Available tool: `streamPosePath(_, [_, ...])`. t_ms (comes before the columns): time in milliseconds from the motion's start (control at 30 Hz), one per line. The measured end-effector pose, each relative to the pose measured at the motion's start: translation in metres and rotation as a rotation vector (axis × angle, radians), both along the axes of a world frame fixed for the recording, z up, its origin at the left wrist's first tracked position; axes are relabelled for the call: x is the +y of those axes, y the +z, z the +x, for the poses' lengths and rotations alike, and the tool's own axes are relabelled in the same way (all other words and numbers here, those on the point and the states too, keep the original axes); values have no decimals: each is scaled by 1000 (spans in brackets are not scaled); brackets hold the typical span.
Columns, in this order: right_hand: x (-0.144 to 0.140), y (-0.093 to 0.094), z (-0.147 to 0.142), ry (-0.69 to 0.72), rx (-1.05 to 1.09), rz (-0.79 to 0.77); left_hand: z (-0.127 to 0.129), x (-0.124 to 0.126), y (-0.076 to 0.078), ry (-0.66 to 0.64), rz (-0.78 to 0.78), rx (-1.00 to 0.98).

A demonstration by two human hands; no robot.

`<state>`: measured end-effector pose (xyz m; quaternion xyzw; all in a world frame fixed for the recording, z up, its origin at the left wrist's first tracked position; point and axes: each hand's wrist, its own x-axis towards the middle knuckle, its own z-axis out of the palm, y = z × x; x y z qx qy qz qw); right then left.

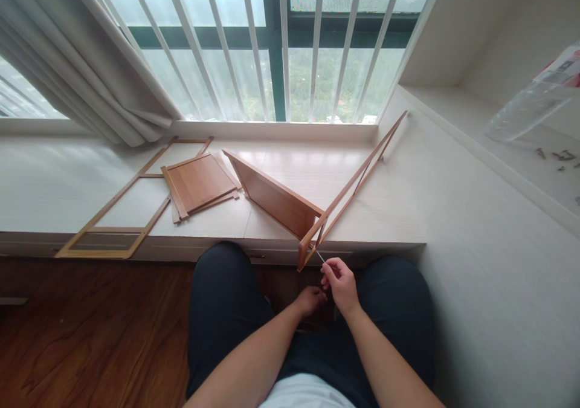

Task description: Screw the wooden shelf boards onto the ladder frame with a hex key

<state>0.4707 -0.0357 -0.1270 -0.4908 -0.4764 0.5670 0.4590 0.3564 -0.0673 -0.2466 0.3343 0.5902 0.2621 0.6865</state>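
Observation:
My right hand [342, 284] pinches a hex key [321, 256], a thin metal rod whose far end meets the lower corner of a wooden frame [353, 181]. That slatted frame stands on edge and leans towards the right wall. Joined to it near the corner is a wooden panel [276, 196], also upright on its edge and slanting away to the left. Below the corner, my left hand [310, 301] is closed between my knees, close to my right hand. What its fingers hold, if anything, is hidden.
Loose wooden boards [199, 184] lie stacked on the white window ledge [263, 226], partly over a flat open frame [109, 202] that overhangs the front edge. On the right shelf are several screws [562, 155] and a clear plastic bag [530, 106]. A curtain [86, 51] hangs left.

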Motion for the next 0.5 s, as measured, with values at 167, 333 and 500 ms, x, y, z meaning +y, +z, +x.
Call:
streamPosePath(167, [0,0,0,18,-10,-2,0,-1,0,-13,1,-10])
streamPosePath(333, [0,0,1,25,-34,-5,1,0,-2,-10,-2,-4])
streamPosePath(500, [-1,-1,1,22,-33,-12,1,0,-3,-11,9,-10])
